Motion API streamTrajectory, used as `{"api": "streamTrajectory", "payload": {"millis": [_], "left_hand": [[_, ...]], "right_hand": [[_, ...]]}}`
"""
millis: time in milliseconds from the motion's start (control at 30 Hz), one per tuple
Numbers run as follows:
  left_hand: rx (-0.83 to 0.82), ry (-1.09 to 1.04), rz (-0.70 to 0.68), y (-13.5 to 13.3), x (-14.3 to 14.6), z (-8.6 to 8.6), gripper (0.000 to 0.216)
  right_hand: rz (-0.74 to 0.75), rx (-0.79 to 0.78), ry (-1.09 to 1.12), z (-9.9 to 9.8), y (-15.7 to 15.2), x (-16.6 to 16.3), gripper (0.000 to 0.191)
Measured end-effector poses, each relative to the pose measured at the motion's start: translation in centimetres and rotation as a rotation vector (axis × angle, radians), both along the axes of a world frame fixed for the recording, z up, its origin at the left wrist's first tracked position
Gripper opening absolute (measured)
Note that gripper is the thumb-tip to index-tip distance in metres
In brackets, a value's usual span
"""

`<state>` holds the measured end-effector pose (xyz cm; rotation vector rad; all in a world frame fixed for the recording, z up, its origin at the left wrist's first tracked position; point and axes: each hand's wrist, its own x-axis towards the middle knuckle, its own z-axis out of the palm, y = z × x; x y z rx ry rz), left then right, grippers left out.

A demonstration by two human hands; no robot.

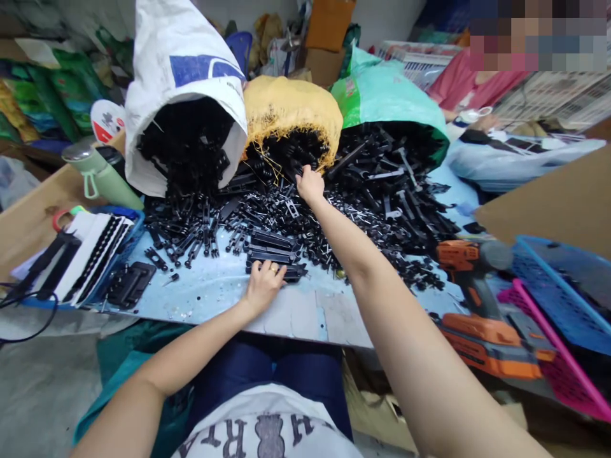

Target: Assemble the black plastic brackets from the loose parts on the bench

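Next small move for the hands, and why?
Probably pinch one black plastic part with the right hand and draw it out: its fingers are at the mouth of the yellow woven sack, where such parts lie, though whether they grip one is unclear. The left hand rests on the row of long black plastic pieces.

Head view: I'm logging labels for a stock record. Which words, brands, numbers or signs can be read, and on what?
No text reads with certainty.
White shirt: large dark letters, no sure word.
White sack: small lettering by the blue print, too blurred.
Green sack: small print, too blurred.
Red-and-white disc: small markings, too blurred.
Black parts: no lettering can be made out.
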<state>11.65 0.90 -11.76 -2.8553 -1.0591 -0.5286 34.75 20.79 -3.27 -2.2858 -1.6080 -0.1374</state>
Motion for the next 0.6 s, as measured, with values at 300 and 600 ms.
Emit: {"api": "streamTrajectory", "payload": {"millis": [300, 600], "left_hand": [[-0.147, -0.001, 0.737, 13.0, -6.3, 4.7, 0.032], [0.046, -0.586, 0.527, 10.3, -8.2, 3.5, 0.028]], "right_hand": [[0.108, 0.138, -0.060, 0.9, -3.2, 2.0, 0.026], [0.162, 0.518, 0.439, -5.7, -22.1, 3.7, 0.037]]}}
